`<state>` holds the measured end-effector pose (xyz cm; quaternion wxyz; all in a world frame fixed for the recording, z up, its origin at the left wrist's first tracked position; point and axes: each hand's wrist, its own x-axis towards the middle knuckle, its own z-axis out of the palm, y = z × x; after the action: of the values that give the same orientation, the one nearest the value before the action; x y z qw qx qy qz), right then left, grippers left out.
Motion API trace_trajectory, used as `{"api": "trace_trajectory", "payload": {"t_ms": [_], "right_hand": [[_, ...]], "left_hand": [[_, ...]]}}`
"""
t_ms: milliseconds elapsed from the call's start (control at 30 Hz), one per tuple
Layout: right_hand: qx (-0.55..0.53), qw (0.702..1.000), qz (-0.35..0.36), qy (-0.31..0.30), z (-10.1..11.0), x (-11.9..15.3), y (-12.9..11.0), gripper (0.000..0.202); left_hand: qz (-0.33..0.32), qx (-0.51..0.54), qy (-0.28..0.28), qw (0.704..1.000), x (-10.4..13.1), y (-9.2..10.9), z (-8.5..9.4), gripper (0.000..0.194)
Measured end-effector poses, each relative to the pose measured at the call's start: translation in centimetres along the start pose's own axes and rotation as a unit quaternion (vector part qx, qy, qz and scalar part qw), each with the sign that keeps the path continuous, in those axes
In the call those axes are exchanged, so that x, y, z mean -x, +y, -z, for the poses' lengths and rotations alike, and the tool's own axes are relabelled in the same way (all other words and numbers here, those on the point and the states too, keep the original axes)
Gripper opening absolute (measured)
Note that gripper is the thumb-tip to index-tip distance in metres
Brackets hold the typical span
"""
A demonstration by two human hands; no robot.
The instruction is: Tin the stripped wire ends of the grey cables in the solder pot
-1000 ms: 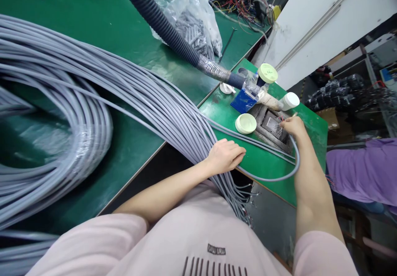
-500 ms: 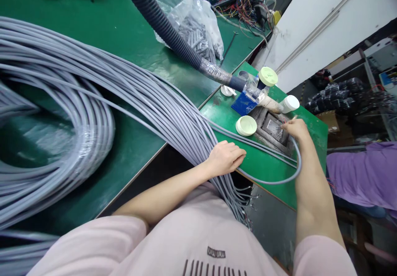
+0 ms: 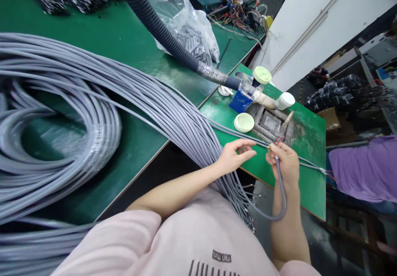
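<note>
My right hand [image 3: 284, 160] pinches the end of a grey cable [image 3: 282, 199], with thin red and other coloured wires [image 3: 277, 140] sticking out past the fingertips. The cable loops down from that hand and back toward the bundle. My left hand [image 3: 237, 155] is open beside it, thumb and fingers apart, holding nothing. Its wrist lies by a thick bundle of grey cables [image 3: 173, 114] that runs across the bench. Just beyond my right hand sits a soot-stained solder pot [image 3: 270, 123] with a shiny metal surface.
A ribbed hose [image 3: 167, 30] reaches to a blue box [image 3: 240, 101] by the pot. Around it stand a pale open tub [image 3: 244, 123], a white jar [image 3: 285, 100] and a yellow-lidded container [image 3: 262, 75]. A plastic bag [image 3: 194, 32] lies behind. A person in a purple top [image 3: 364, 168] is at the right.
My right hand has drawn back from the pot toward my body, bringing the cable end along. The left hand's fingers have opened and it has moved slightly right.
</note>
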<state>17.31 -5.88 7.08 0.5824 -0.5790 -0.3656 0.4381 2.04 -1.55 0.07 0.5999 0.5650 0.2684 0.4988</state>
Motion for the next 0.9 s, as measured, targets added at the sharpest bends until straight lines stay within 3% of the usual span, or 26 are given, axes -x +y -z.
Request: {"api": "trace_trajectory", "payload": {"t_ms": [133,233,333,433,467,533,600,667,733,833,900], "right_hand": [[-0.029,0.999,-0.008,0.019,-1.4,1.8,0.9,0.030],[-0.037,0.999,-0.004,0.028,-1.7,2.5,1.2,0.032],[-0.036,0.999,-0.003,0.024,-1.6,3.1,1.2,0.031],[-0.031,0.999,-0.022,0.000,-1.1,4.3,1.0,0.014],[-0.029,0.999,-0.031,-0.011,-1.0,4.8,0.9,0.016],[-0.027,0.998,-0.041,-0.029,-0.6,5.7,1.0,0.033],[-0.038,0.998,-0.041,-0.030,-0.3,6.5,1.2,0.041],[-0.056,0.997,-0.037,-0.023,-0.2,6.9,1.5,0.044],[-0.069,0.997,-0.032,-0.011,-0.3,7.1,1.7,0.046],[-0.078,0.997,-0.021,0.004,-0.7,7.2,2.2,0.047],[-0.081,0.997,-0.017,0.000,-0.9,7.3,2.7,0.046]], "left_hand": [[0.085,0.239,-0.016,0.967,0.7,0.4,-3.5,0.044],[0.103,0.278,-0.006,0.955,1.1,0.8,-4.8,0.041],[0.065,0.212,0.046,0.974,1.0,1.1,-4.8,0.038],[-0.001,0.107,0.105,0.989,0.4,1.5,-3.6,0.035],[-0.031,0.063,0.113,0.991,0.2,1.7,-3.1,0.032],[-0.119,-0.032,0.082,0.989,0.0,2.1,-2.3,0.027],[-0.206,-0.099,0.012,0.973,0.1,2.2,-1.9,0.024],[-0.234,-0.107,-0.040,0.966,0.4,2.0,-2.0,0.023],[-0.176,-0.060,-0.010,0.983,0.8,1.6,-2.5,0.021],[-0.002,0.077,0.043,0.996,1.7,1.1,-3.3,0.032],[0.109,0.165,0.002,0.980,2.3,0.9,-3.5,0.041]]}}
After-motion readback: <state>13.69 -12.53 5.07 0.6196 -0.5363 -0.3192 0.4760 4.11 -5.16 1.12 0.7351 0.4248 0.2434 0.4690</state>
